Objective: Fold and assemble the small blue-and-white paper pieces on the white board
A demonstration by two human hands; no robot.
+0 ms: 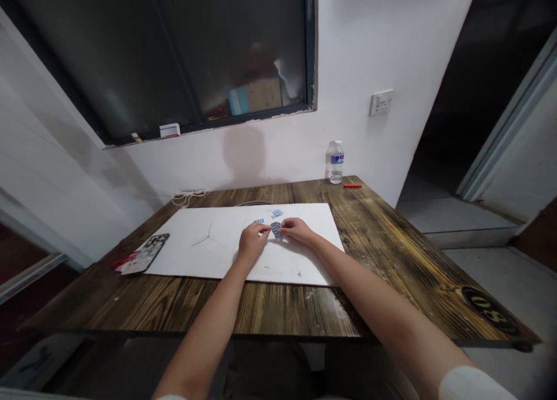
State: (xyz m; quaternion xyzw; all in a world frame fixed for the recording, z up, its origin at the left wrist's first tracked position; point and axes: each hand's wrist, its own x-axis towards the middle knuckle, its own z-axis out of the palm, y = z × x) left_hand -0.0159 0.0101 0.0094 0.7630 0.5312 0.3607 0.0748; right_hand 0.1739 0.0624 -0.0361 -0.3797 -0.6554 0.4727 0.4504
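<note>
A white sheet (226, 249) lies on the wooden table (391, 255). Both my hands meet over its far middle. My left hand (252, 241) and my right hand (295, 230) pinch a small blue-and-white striped piece (275, 229) between their fingertips. Two more small blue-striped pieces lie just beyond: one (277, 213) farther back and one (259, 221) beside my left fingers. What the pieces are is too small to tell.
A phone in a patterned case (148, 252) lies at the sheet's left edge over something red. A water bottle (336, 162) and a red pen (352, 186) stand by the wall. A coil of string (188, 196) lies back left. An open doorway is to the right.
</note>
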